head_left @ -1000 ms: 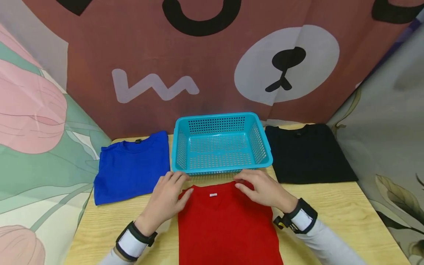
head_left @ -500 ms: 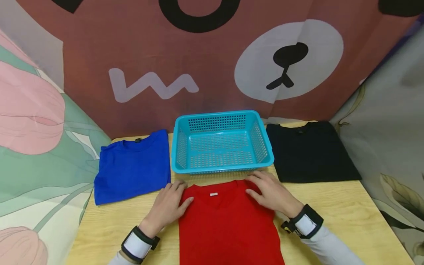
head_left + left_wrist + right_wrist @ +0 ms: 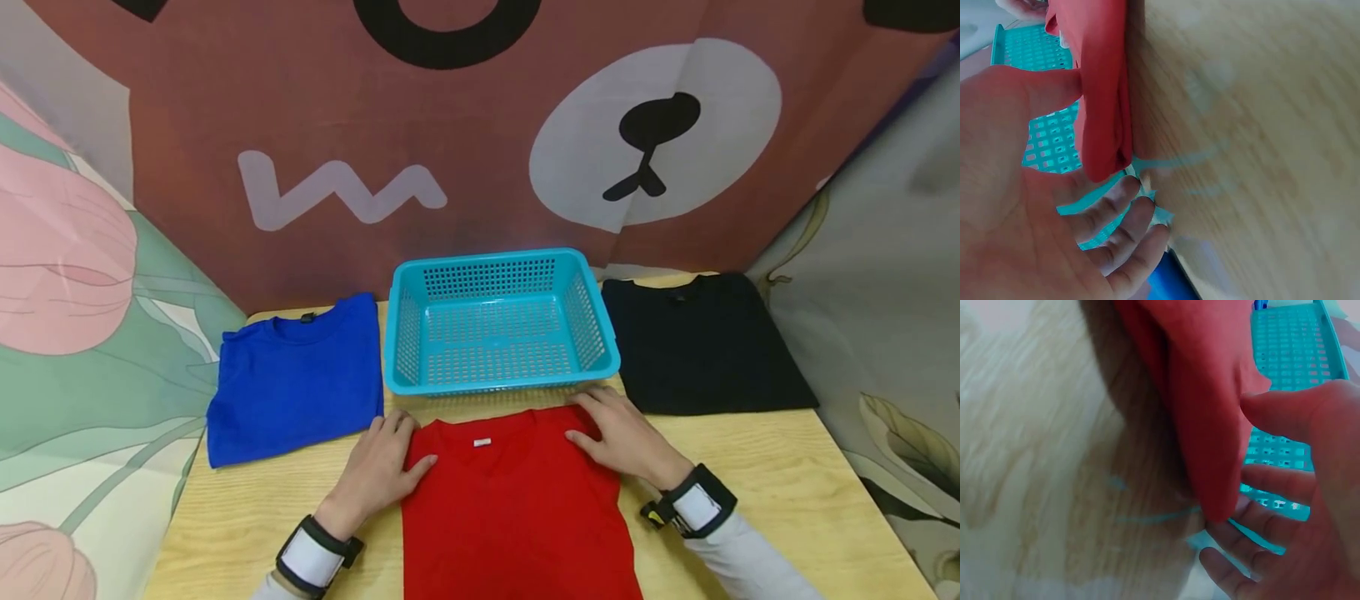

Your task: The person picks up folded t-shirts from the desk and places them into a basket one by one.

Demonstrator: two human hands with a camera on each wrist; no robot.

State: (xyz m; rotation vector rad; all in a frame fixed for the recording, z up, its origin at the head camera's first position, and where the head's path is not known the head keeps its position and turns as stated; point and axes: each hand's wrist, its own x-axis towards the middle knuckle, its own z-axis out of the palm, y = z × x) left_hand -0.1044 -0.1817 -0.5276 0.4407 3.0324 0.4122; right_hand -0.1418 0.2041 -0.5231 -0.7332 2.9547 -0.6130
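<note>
A red V-neck shirt (image 3: 517, 508) with a small white neck label lies on the table, its lower part cut off by the frame. My left hand (image 3: 378, 467) rests at its left shoulder corner. In the left wrist view, the thumb (image 3: 1054, 90) touches the shirt's folded edge while the other fingers spread loosely past the corner. At the opposite shoulder is my right hand (image 3: 630, 437). Its thumb (image 3: 1279, 414) meets the red cloth in the right wrist view, the relaxed fingers reaching beyond the corner.
Just behind the red shirt stands a turquoise plastic basket (image 3: 502, 388). A folded blue shirt (image 3: 296, 383) lies left of it, and a folded black shirt (image 3: 708, 350) lies right. A printed brown curtain (image 3: 337, 92) hangs behind the wooden table (image 3: 757, 467).
My hands have moved apart from beside the neckline to the shoulder corners, the right one travelling farther outward. The red shirt's shoulders look more spread, and the head view has shifted slightly.
</note>
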